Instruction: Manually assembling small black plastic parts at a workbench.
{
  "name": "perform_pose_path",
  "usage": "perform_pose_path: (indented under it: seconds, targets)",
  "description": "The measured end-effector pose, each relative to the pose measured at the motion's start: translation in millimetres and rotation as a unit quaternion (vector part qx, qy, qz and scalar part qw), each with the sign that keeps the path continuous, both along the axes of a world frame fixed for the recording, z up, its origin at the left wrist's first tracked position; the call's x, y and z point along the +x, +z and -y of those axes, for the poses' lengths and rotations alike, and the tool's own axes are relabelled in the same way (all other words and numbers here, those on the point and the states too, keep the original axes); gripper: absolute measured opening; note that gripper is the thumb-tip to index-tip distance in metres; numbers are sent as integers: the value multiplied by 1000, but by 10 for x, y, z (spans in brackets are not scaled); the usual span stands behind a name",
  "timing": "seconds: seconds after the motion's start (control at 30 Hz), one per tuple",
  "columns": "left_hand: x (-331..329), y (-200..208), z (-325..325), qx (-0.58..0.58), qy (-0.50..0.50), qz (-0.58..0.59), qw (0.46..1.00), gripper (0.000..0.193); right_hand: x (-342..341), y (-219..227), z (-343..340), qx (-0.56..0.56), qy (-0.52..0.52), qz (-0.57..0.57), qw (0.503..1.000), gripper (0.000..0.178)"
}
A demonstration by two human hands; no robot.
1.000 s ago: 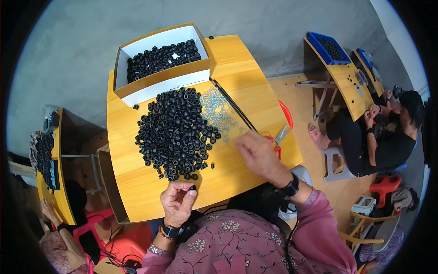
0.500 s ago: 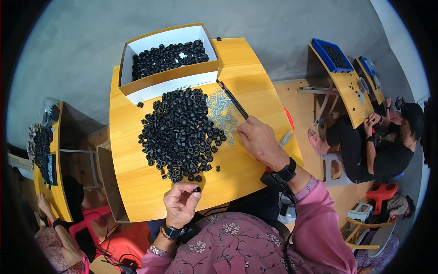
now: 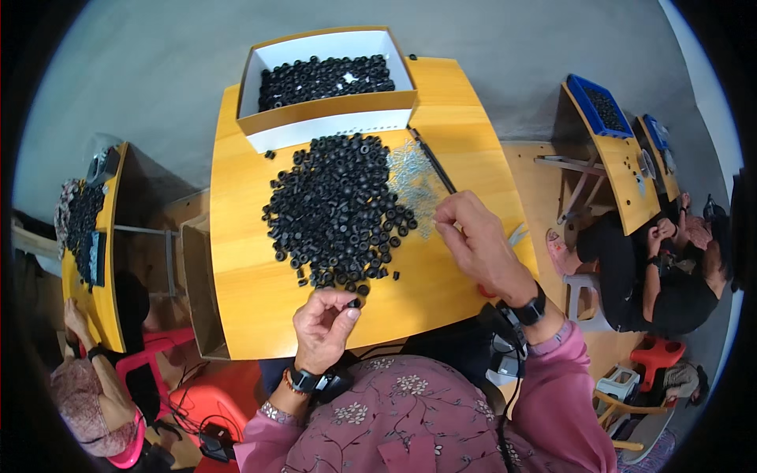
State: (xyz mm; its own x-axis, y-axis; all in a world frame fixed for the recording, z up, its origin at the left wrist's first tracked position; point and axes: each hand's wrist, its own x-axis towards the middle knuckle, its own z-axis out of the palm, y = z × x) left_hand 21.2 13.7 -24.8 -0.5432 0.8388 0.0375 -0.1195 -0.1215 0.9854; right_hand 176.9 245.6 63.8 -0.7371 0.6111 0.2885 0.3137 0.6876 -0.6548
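Note:
My left hand (image 3: 322, 331) is closed in a pinch at the table's near edge. Between thumb and fingers sits a small round black plastic cap (image 3: 354, 303). Just beyond it spreads a big pile of similar black caps (image 3: 335, 205), some lying loose along its near side. To the right, my right hand (image 3: 481, 244) has thumb and forefinger pressed together at the near edge of a scatter of small silver screws (image 3: 412, 169). What those fingertips hold, if anything, is too small to make out. A black pen-like rod (image 3: 432, 160) lies beyond that hand, beside the screws.
An open cardboard box (image 3: 327, 120), white inside and partly filled with black caps, stands at the far side of the wooden table (image 3: 260, 315). Scissors (image 3: 517, 234) lie partly behind my right hand. People sit at other tables left and right; a blue tray (image 3: 597, 106) stands on one.
The whole view has shifted, so the table sits further right and higher. My right hand has drawn back slightly from the screws. The left still pinches its cap.

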Motion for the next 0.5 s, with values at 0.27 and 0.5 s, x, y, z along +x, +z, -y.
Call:
perform_pose_path:
  seconds: [0.27,0.5]
  targets:
    - [-53,15,56,72,-6,134,988,19,-191,-26,770,-124,191,-52,972,13]
    - [-70,87,211,76,-18,122,989,17,-365,5,967,-106,235,-33,966,24]
